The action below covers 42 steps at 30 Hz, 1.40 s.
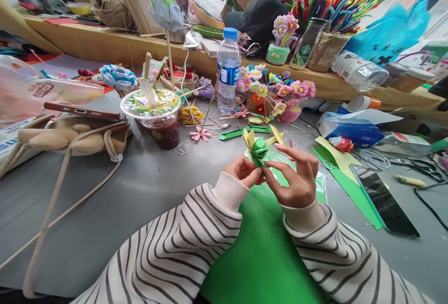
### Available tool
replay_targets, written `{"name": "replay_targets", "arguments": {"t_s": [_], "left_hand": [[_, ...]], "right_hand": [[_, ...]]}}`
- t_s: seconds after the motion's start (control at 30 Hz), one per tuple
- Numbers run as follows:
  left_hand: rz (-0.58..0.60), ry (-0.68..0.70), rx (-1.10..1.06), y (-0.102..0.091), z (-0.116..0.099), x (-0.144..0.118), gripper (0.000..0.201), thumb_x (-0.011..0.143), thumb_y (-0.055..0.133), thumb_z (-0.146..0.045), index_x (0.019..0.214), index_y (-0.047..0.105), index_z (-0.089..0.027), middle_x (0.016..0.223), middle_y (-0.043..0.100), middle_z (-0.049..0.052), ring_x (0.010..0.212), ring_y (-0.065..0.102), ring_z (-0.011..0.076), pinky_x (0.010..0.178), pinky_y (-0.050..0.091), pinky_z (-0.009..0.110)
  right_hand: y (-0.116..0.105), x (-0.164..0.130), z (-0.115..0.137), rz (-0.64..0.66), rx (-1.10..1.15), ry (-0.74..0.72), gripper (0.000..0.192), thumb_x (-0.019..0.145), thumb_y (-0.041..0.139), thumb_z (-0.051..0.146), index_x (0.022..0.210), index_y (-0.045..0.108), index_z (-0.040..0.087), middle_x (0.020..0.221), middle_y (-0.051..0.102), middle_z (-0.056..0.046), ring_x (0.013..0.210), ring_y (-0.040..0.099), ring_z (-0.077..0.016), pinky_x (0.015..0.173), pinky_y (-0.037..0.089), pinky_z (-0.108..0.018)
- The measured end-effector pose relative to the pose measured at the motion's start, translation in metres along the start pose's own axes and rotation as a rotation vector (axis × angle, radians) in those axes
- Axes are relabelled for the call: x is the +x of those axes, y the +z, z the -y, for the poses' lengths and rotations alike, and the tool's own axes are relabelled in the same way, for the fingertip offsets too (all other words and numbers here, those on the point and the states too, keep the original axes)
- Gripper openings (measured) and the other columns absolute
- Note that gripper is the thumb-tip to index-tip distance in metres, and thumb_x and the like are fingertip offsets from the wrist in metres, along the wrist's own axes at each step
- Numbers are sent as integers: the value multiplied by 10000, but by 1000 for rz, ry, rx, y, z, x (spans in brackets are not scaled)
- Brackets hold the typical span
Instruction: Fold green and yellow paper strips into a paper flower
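Between my two hands is a folded paper flower [258, 149] with green and pale yellow petals. My left hand [245, 171] is closed around its base, fingers curled and thumb pressed to the paper. With thumb and index finger, my right hand [296, 176] pinches the flower's lower right edge; its other fingers are spread. Beneath my hands lies a large green sheet [266, 238], with a clear plastic wrapper partly under the right hand. Green folded strips [233, 134] and a yellow folded strip [277, 134] lie just beyond the flower.
A lidded drink cup [164, 129], a water bottle [229, 71] and crafted flowers [276, 89] stand behind. At right are a dark-screened phone [383, 199] and scissors [420, 166]. At left sits a beige bag [70, 138] with long straps and a phone [84, 111] on top.
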<state>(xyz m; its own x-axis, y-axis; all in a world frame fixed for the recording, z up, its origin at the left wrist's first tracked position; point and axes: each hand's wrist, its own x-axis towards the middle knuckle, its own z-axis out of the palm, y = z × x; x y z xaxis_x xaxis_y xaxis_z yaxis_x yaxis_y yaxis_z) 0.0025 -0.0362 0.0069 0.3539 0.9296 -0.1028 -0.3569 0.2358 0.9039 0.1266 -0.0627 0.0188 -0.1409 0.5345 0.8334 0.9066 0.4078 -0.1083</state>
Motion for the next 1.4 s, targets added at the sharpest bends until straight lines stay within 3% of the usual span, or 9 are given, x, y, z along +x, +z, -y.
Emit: {"name": "replay_targets", "arguments": {"t_s": [0.27, 0.47, 0.67, 0.87, 1.07, 1.2, 1.4], "left_hand": [[-33, 125, 214, -5, 11, 3, 257, 596, 607, -328, 591, 422, -149, 539, 492, -40, 496, 517, 66, 528, 456, 221], [-47, 113, 358, -5, 6, 1, 160, 635, 563, -270, 641, 454, -152, 565, 516, -18, 514, 546, 94, 527, 463, 232], [-49, 194, 534, -3, 4, -1, 104, 651, 522, -226, 631, 443, -162, 553, 495, -23, 513, 518, 86, 515, 446, 216], [-46, 150, 477, -4, 5, 0, 118, 661, 513, -238, 632, 426, -163, 562, 501, -18, 524, 549, 105, 535, 462, 244], [-23, 129, 463, -6, 7, 1, 104, 690, 486, -257, 704, 458, -158, 581, 519, -3, 547, 550, 115, 554, 466, 265], [-15, 143, 458, -6, 9, 2, 148, 699, 483, -298, 744, 476, -157, 599, 529, 3, 557, 542, 115, 562, 465, 269], [49, 108, 304, -5, 11, 4, 227, 671, 521, -367, 704, 455, -152, 581, 508, -15, 516, 531, 92, 539, 461, 253]], "right_hand": [[6, -2, -2, 88, 39, -4, 104, 650, 561, 159, 734, 592, 212, 1068, 502, -53, 932, 414, -223, 725, 435, -371], [13, -6, -9, 49, 61, 0, 95, 652, 548, 173, 715, 585, 233, 1093, 481, -32, 924, 408, -223, 690, 442, -368], [16, -8, -9, 69, 33, 31, 42, 647, 546, 212, 678, 572, 204, 1123, 454, -47, 940, 406, -242, 685, 446, -393], [13, -6, -7, 90, 56, -6, 73, 681, 531, 163, 707, 575, 215, 1139, 444, -43, 965, 376, -224, 738, 432, -376], [10, -2, 0, -3, -89, -103, 141, 689, 542, 122, 755, 585, 239, 1089, 494, -25, 970, 402, -182, 821, 396, -336], [8, -2, 5, -8, -186, -100, 69, 664, 589, 212, 730, 586, 193, 1101, 496, -47, 956, 406, -193, 813, 399, -333], [7, 1, 2, -38, -203, -140, 43, 645, 604, 177, 681, 585, 188, 1089, 491, -39, 934, 417, -183, 804, 406, -312]]}}
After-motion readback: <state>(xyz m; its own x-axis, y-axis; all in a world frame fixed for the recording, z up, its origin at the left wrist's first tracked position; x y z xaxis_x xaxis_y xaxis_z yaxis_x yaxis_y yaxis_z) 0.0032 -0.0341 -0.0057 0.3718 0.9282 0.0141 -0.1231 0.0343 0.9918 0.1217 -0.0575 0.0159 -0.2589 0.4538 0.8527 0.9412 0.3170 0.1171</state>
